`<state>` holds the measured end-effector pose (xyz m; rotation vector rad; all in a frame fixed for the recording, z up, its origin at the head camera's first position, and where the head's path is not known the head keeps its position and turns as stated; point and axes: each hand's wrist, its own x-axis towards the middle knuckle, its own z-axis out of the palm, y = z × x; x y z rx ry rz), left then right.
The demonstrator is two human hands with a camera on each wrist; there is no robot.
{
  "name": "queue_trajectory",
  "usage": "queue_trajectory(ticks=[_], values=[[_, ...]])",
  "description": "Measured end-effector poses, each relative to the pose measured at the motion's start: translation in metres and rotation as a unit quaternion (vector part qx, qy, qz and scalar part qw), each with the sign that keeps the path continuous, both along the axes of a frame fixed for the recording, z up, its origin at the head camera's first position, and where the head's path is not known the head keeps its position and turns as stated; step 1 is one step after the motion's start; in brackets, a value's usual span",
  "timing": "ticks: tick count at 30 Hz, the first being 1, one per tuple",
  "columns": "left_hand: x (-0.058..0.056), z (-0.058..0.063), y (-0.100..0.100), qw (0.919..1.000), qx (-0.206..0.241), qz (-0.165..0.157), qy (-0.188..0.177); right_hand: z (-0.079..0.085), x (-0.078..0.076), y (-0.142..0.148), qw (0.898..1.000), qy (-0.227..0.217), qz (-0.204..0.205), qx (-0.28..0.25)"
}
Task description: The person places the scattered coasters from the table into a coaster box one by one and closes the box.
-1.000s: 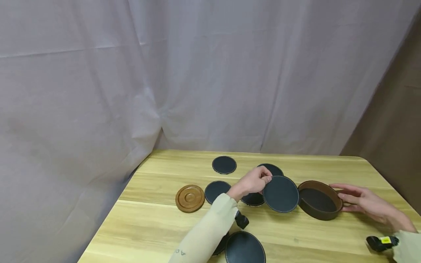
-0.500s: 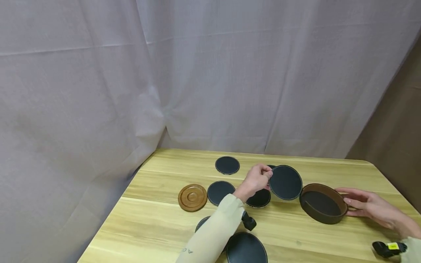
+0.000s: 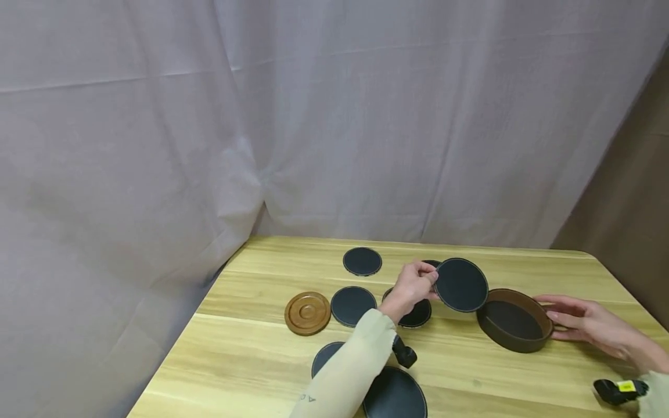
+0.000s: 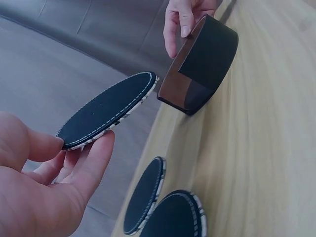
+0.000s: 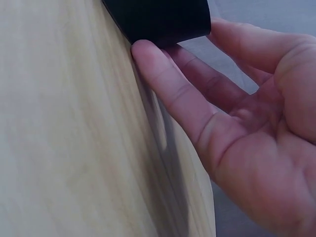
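Observation:
Between thumb and fingers my left hand (image 3: pixel 414 288) pinches a round black coaster (image 3: pixel 461 285) by its left edge. White stitching runs along its border, and in the left wrist view the coaster (image 4: pixel 107 109) is tilted, raised above the table. Just to its right stands a round coaster holder (image 3: pixel 504 339), dark outside and brown inside, with a gap in its wall. My right hand (image 3: pixel 590 325) grips that holder at its right side; in the right wrist view the fingers (image 5: pixel 168 86) lie against the dark wall (image 5: pixel 163 19). The raised coaster overlaps the holder's rim in the head view.
More black coasters lie flat on the wooden table (image 3: pixel 235 348): one at the back (image 3: pixel 362 261), one in the middle (image 3: pixel 353 306), others under and beside my left arm. A brown wooden disc (image 3: pixel 308 313) lies at left. Grey curtain (image 3: pixel 340 145) hangs behind.
My left hand has lifted the coaster slightly and moved it a little right and farther back. The right hand keeps its grip on the holder, and the head view has shifted slightly.

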<state>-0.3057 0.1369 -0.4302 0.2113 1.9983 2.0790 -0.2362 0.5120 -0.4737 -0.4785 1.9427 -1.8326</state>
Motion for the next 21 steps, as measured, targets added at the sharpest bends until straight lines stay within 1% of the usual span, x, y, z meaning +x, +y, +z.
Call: queue_trajectory(ticks=[4,7,11,15,21], values=[[0.001,-0.005,0.007,0.9997,0.013,0.012,-0.016,0.0,-0.001,-0.002,1.0,-0.004,0.0,-0.001],[0.002,-0.007,0.014,0.9994,0.025,0.008,-0.021,0.001,-0.001,-0.002,1.0,-0.006,0.004,-0.004],[0.005,-0.008,0.026,0.9987,0.046,0.002,-0.024,0.002,-0.001,-0.001,1.0,-0.001,0.007,-0.008],[0.008,-0.008,0.036,0.9978,0.058,0.003,-0.03,0.001,-0.001,-0.001,1.0,0.001,0.006,-0.006],[0.014,-0.009,0.049,0.9963,0.071,0.018,-0.046,0.002,0.0,0.0,1.0,-0.016,0.01,-0.003]])
